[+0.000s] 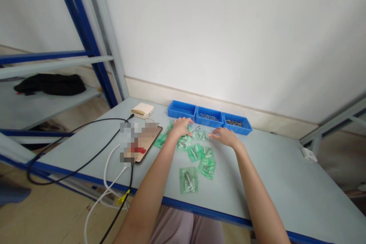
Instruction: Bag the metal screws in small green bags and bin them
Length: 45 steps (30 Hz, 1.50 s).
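Observation:
My left hand [181,127] lies with spread fingers over a pile of small green plastic bags [185,143], just in front of the left blue bin. To its right, my right hand [222,136] hovers low near the table, fingers apart, its tips beside a small green bag [201,135]. More green bags with metal pieces [207,167] lie between my forearms. One larger bag [188,180] is nearest the front edge. Behind the hands are three joined blue bins: the left one [182,109] shows nothing inside, the middle [209,117] and right [236,124] ones hold small metal parts.
A phone [148,143] and a cream-coloured device [142,110] are on the left of the table [274,167], with black and white cables hanging over the front edge. A white plug-like item [309,154] sits at the right. A wall stands behind.

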{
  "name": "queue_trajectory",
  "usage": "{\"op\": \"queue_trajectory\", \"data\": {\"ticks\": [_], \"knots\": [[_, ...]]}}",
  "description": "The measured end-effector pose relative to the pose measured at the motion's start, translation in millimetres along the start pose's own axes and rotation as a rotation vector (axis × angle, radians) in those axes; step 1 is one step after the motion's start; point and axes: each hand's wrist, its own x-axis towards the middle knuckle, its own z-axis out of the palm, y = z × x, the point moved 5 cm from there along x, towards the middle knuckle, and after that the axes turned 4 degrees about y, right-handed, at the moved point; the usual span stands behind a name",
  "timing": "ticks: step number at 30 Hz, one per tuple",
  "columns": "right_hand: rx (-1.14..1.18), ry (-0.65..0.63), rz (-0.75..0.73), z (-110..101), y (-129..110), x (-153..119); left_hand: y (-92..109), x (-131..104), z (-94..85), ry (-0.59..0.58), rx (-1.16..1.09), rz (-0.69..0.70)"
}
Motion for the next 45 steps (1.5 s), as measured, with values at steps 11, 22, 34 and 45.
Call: {"op": "queue_trajectory", "data": {"ticks": [11,22,34,45], "knots": [[-0.083,0.097,-0.188,21.0,-59.8,17.6,-7.7,1.8,2.8,-0.06,-0.057,0.022],[-0.096,0.071,-0.056,18.5,-36.1,12.9,2.1,3.9,9.8,0.079,-0.014,-0.005],[0.534,0.237,0.093,39.0,5.0,12.5,52.3,-4.5,18.7,0.228,0.062,0.484],[0.775,0.246,-0.078,19.5,1.8,14.7,54.1,-4.4,11.6,0.301,-0.075,0.408]]}}
